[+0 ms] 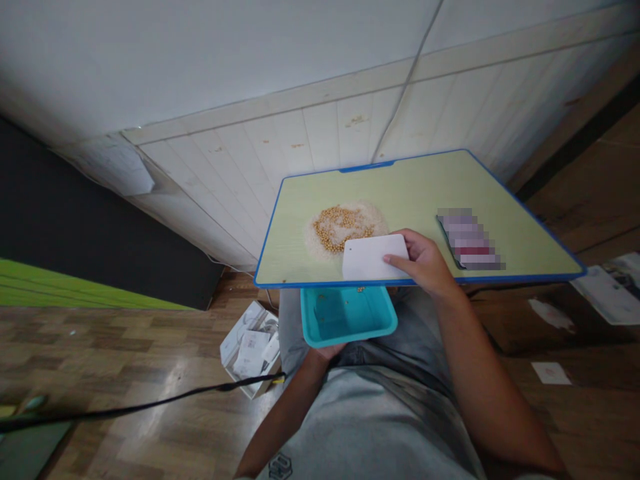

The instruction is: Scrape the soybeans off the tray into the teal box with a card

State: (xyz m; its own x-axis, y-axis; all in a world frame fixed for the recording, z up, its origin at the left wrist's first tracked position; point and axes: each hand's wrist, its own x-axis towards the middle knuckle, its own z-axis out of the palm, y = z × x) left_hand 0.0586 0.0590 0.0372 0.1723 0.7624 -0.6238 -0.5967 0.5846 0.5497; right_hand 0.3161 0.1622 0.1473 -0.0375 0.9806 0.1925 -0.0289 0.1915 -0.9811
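Observation:
My right hand (420, 260) grips a flat white card (367, 259) with rounded corners and a small dark hole, thumb on top. The card covers the near edge of a pile of yellow soybeans (323, 230) ringed by what looks like white rice (370, 212). The pile lies on the pale green tabletop (410, 187) of a blue-edged table. Below the table's near edge, my left hand (330, 351) supports a turquoise plastic basin (347, 338) from underneath, fingers mostly hidden. A few beans (361, 289) show inside the basin.
To the right on the table lies a phone (470, 240) with a blurred screen. A white box (250, 350) of papers and cables stands on the floor at left, near a black cord (175, 398). The white wall (280, 153) is behind the table.

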